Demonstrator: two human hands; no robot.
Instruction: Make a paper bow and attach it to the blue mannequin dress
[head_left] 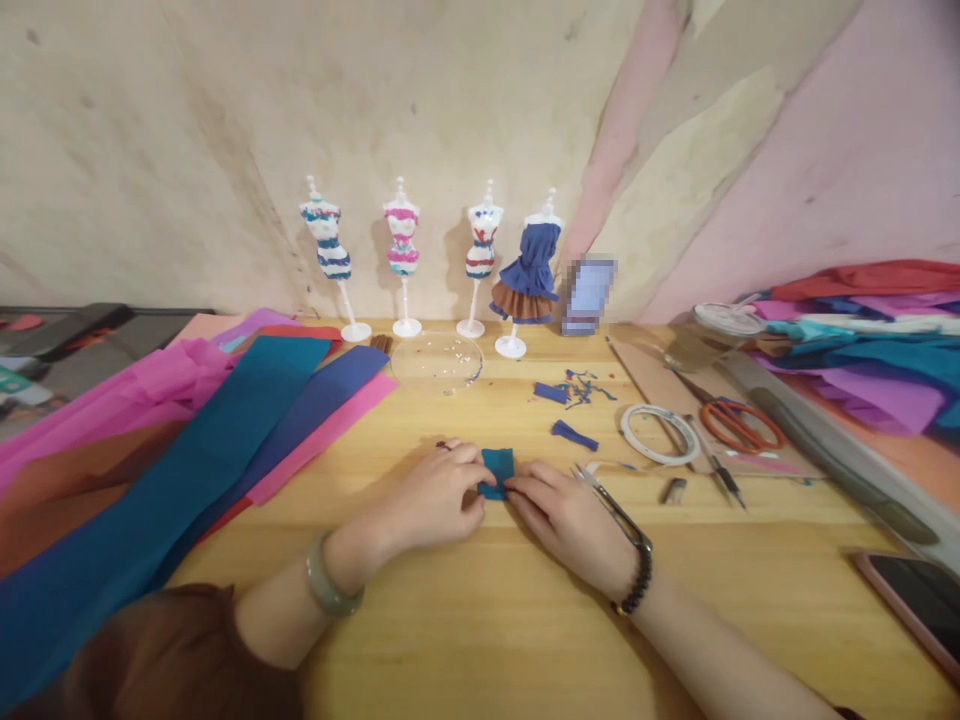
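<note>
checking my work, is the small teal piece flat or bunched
Flat: the small teal piece lies squarish between left hand and right hand. Whether doubled, cannot tell.

I have a small teal piece [498, 466], thin and roughly square, lying nearly flat between my left hand [448, 490] and my right hand [556, 510]. My fingertips touch its left and right sides, partly covering them; its upper edge shows, fairly straight.

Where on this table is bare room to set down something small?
Bare wood shows between the green bangle and beaded bracelet, and between that bracelet and the pink-edged phone. Crowded: left, fabric strips; beyond the right hand, tape roll and scissors.
</note>
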